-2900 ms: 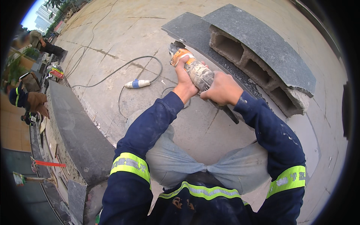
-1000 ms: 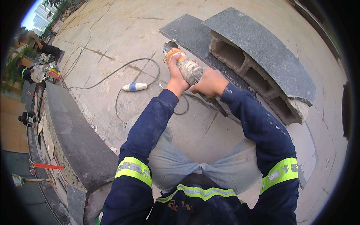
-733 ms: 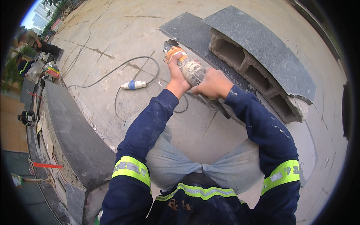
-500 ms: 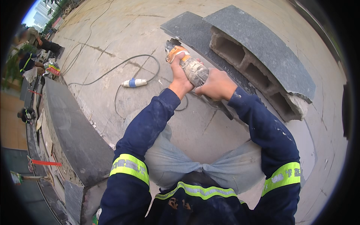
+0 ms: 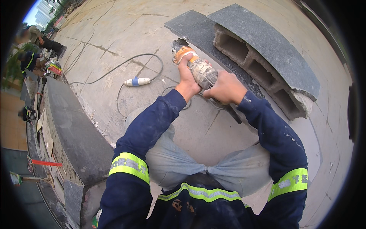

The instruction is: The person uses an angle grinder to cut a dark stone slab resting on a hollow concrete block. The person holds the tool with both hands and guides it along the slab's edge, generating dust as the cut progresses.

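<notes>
An angle grinder (image 5: 201, 71) with a dusty, pale-crusted body and an orange band lies across both my hands, its head pointing away to the far left. My left hand (image 5: 187, 78) wraps the body just behind the orange band. The rear end is gripped by my right hand (image 5: 227, 88). Right beside the grinder's head runs the edge of a dark grey stone slab (image 5: 192, 28); whether the disc touches it cannot be made out. Over that slab, a hollow concrete block (image 5: 263, 76) supports or backs a second grey slab (image 5: 263, 42) with a broken near corner.
A grey cable with a white-and-blue connector (image 5: 137, 81) loops over the concrete floor (image 5: 126, 34) to my left. Further left stands a long dark stone slab (image 5: 74, 129). Several people (image 5: 29, 63) are by the rubble at the far left, near a red strap (image 5: 46, 163).
Both hands and the grinder have shifted slightly to the right. My grip looks the same, and the slabs and block stay in place.
</notes>
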`<action>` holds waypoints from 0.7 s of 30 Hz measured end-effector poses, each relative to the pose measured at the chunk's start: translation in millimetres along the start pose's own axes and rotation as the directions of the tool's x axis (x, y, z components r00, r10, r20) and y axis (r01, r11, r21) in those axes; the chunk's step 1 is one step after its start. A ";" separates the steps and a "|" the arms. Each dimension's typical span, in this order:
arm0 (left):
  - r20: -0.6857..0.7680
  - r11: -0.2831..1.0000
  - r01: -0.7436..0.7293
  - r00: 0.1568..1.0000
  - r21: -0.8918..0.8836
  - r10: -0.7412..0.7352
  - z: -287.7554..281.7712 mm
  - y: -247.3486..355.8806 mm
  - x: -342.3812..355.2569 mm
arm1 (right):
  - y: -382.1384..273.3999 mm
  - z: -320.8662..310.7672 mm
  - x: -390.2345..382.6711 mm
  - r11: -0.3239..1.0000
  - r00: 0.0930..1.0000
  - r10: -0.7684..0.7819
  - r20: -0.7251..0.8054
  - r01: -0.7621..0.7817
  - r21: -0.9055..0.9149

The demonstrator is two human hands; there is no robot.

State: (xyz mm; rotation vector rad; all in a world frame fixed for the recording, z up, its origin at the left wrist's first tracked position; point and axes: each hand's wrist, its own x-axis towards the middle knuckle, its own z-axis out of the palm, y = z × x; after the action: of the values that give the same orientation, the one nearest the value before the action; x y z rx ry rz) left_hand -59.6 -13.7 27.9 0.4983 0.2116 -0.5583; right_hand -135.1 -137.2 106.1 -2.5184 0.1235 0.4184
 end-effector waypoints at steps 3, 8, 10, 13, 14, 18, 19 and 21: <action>0.005 1.000 -0.002 1.000 0.004 0.002 0.0 -2.9 -1.4 | 2.1 0.6 -3.1 1.000 1.000 0.001 0.001 -0.001 0.003; 0.003 1.000 0.007 1.000 0.022 -0.007 2.7 -6.4 -5.2 | 3.7 -0.1 -7.8 1.000 1.000 -0.002 -0.016 0.002 -0.028; -0.010 1.000 0.003 1.000 0.018 -0.003 3.8 -7.2 -8.3 | 3.0 -0.4 -10.3 1.000 1.000 0.005 -0.003 -0.005 -0.005; -0.011 1.000 0.003 1.000 0.014 -0.003 4.1 -8.5 -9.9 | 3.2 -1.3 -13.9 1.000 1.000 -0.009 -0.012 0.009 -0.005; -0.008 1.000 0.004 1.000 0.014 -0.004 3.9 -8.5 -10.2 | 2.7 -2.1 -14.8 1.000 1.000 -0.004 -0.005 0.004 0.002; -0.027 0.999 -0.012 1.000 0.037 0.013 8.7 -13.4 -14.1 | 4.9 -4.0 -18.4 1.000 1.000 0.024 0.007 -0.024 0.009; -0.027 0.999 -0.016 0.999 0.042 0.017 8.8 -14.4 -14.7 | 5.6 -3.6 -18.9 1.000 1.000 0.027 0.007 -0.027 0.007; -0.031 0.999 -0.019 0.999 0.047 0.020 9.2 -15.3 -15.9 | 5.5 -5.0 -20.6 0.999 0.999 0.031 0.024 -0.031 0.013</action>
State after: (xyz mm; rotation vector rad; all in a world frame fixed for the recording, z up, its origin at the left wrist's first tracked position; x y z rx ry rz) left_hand -80.7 -22.3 34.9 0.5542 0.2241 -0.5377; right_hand -154.2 -144.7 113.8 -2.5000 0.1565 0.4578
